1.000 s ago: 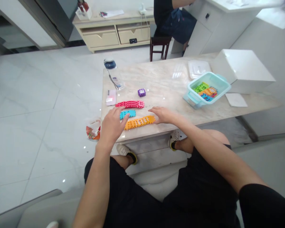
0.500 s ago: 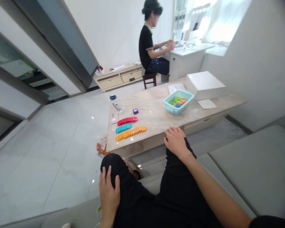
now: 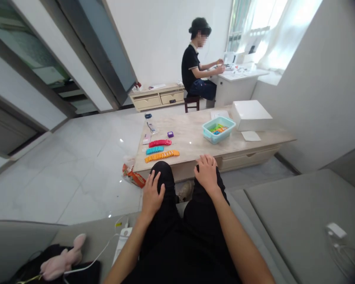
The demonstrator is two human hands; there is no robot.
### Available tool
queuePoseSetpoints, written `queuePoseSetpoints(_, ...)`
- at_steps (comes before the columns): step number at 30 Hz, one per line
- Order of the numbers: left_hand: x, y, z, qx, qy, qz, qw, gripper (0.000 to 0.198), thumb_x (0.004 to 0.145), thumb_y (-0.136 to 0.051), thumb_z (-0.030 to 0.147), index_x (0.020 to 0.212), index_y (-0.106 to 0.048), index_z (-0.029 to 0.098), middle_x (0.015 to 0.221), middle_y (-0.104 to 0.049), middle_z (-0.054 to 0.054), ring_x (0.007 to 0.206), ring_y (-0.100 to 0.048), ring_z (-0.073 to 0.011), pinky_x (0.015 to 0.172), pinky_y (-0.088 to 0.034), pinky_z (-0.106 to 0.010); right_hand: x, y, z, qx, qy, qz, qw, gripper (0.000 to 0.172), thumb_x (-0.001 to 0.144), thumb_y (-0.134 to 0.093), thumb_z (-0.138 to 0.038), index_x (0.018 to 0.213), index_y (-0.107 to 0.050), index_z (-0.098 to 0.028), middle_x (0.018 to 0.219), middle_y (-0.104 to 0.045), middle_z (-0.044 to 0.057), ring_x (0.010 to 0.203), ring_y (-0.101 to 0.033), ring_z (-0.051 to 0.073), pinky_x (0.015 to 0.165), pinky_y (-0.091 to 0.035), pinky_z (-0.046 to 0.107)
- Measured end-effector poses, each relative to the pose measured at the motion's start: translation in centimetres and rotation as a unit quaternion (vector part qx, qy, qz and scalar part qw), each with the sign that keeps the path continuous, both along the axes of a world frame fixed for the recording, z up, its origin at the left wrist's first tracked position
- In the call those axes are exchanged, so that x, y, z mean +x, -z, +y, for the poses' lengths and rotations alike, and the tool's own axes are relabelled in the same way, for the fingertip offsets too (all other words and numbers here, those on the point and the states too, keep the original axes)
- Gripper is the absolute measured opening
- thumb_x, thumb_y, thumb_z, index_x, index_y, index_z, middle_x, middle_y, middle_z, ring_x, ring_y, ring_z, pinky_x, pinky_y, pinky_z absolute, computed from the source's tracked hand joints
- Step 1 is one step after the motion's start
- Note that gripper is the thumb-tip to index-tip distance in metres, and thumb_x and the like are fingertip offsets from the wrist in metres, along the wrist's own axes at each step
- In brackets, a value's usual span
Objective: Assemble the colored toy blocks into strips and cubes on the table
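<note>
The left hand [image 3: 153,193] rests on the left knee [image 3: 163,169], its grip open and the fingers spread over the black cloth. The right hand [image 3: 207,172] lies palm down on the right knee [image 3: 200,192], its grip relaxed and likewise open.

Just beyond the left knee, near the closer edge of the marbled tabletop [image 3: 187,132], three studded strips lie roughly side by side: the orange strip [image 3: 162,156] nearest, the shorter blue strip [image 3: 154,150] behind it, then the slightly curved red strip [image 3: 160,143]. A small purple block [image 3: 170,134] sits farther back, apart from them. Left of the red strip is a pale pink card or packet [image 3: 146,139]; at this size I can't be certain which.

To the right, a light-blue tub [image 3: 208,135] holds green, orange and blue pieces, with a large white box [image 3: 251,112] behind and a white sheet [image 3: 251,136] beside it. An orange bag [image 3: 136,178] stands on the floor [image 3: 100,177] by the left end. Farther off, a person in dark clothes [image 3: 191,65] sits on a stool [image 3: 191,103].
</note>
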State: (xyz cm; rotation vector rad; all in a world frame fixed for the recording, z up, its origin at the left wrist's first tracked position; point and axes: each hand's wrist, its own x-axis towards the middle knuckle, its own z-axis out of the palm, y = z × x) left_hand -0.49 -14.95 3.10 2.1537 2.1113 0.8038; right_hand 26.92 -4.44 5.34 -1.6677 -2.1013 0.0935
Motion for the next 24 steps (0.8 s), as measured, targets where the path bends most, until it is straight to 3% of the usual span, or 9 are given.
queuePoseSetpoints(6,1.1,-1.4,-1.5,0.029,0.007,-0.004,1.000,0.058,0.108,-0.049,0.034,0.166,-0.046,0.026,0.178,-0.040,-0.013,0.166,-0.037,-0.0320,0.135,-0.036,-0.058,-1.0,1.4,-0.5,0.047,-0.023,0.049,0.997,0.037,0.102,-0.057,-0.026,0.134,-0.074,-0.027,0.157,-0.064,0.015,0.154,-0.049,0.042,0.129,-0.029,0.078)
queuePoseSetpoints(11,2.5,-2.3,-1.6,0.034,0.033,0.013,0.999,0.064,0.108,-0.050,0.032,0.170,-0.037,0.033,0.178,-0.039,-0.010,0.166,-0.037,-0.0323,0.135,-0.036,-0.060,-3.0,1.6,-0.8,-0.001,-0.075,0.085,0.994,0.053,0.100,-0.058,-0.025,0.153,-0.062,-0.031,0.162,-0.060,0.012,0.157,-0.046,0.039,0.133,-0.027,0.074)
queuePoseSetpoints(15,3.1,-2.5,-1.1,0.046,0.043,0.015,0.998,0.077,0.104,-0.055,0.031,0.175,-0.027,0.043,0.177,-0.041,-0.007,0.162,-0.042,-0.0363,0.131,-0.039,-0.067,-4.3,2.0,-0.3,-0.042,-0.042,0.115,0.991,0.062,0.104,-0.053,-0.032,0.165,-0.049,-0.025,0.168,-0.054,0.013,0.163,-0.039,0.037,0.137,-0.023,0.069)
queuePoseSetpoints(18,2.2,-2.1,-0.5,0.048,0.025,-0.018,0.998,0.090,0.096,-0.060,0.033,0.173,-0.022,0.057,0.180,-0.035,0.008,0.158,-0.047,-0.0402,0.127,-0.042,-0.074,-4.7,2.6,-0.1,-0.050,-0.015,0.138,0.989,0.064,0.104,-0.053,-0.036,0.166,-0.050,-0.024,0.167,-0.054,0.013,0.162,-0.040,0.037,0.137,-0.028,0.066)
queuePoseSetpoints(21,0.6,-1.3,0.1,0.056,-0.016,-0.069,0.996,0.092,0.083,-0.060,0.044,0.165,-0.029,0.072,0.175,-0.034,0.028,0.153,-0.051,-0.0455,0.122,-0.044,-0.079,-3.6,2.6,0.9,-0.039,-0.012,0.162,0.986,0.065,0.100,-0.058,-0.033,0.165,-0.054,-0.031,0.160,-0.061,0.012,0.154,-0.048,0.040,0.130,-0.039,0.069)
queuePoseSetpoints(24,-0.8,-0.3,0.7,0.049,-0.050,-0.105,0.992,0.099,0.066,-0.063,0.048,0.156,-0.037,0.079,0.167,-0.039,0.036,0.147,-0.055,-0.0505,0.116,-0.047,-0.081,0.6,1.3,5.2,-0.019,0.012,0.137,0.990,0.059,0.099,-0.057,-0.026,0.157,-0.062,-0.029,0.153,-0.065,0.015,0.145,-0.056,0.039,0.123,-0.048,0.062)
